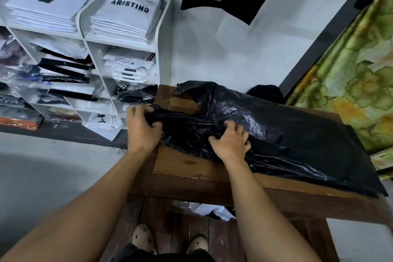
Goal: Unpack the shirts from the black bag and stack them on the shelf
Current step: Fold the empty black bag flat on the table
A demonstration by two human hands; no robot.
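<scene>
- Head view: black bag [287, 134] lies across the wooden table [185, 168], shirts hidden inside
- Both left hand [142, 127] and right hand [230, 142] clutch bunched plastic near the table's left end
- Spread the mouth wide, then slide shirts out flat

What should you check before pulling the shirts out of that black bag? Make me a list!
1. The black bag lies flat on the wooden table: ok.
2. The left hand grips the bag's end: ok.
3. The right hand grips the bag's plastic: ok.
4. The bag's mouth is open wide enough: cannot tell.
5. There are shirts inside the bag: cannot tell, none show.
6. The shelf has space above the ARISTINO stack: ok.
</scene>
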